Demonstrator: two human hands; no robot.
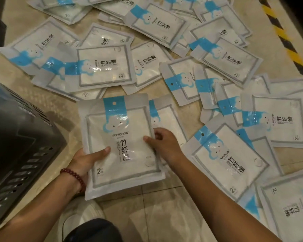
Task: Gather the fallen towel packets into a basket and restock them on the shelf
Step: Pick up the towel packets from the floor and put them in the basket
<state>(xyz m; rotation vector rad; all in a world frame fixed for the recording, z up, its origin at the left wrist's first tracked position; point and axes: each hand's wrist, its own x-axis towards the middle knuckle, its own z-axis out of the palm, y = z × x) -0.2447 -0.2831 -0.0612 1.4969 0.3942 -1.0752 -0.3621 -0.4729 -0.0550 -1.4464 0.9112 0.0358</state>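
Left hand (85,160) grips the towel packet (119,137) at its lower-left edge, thumb on top — right hand (164,142) pinches its right edge. Basket (19,140) just left; loose packets (101,67) litter the floor (147,206).

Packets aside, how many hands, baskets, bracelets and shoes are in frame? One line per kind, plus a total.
Hands: 2, left hand and right hand, both gripping the held towel packet
Basket: 1
Bead bracelet: 1
Shoe: 1
Total: 5

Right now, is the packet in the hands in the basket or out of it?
Out. The left hand and right hand hold the packet over the floor, beside the dark basket.
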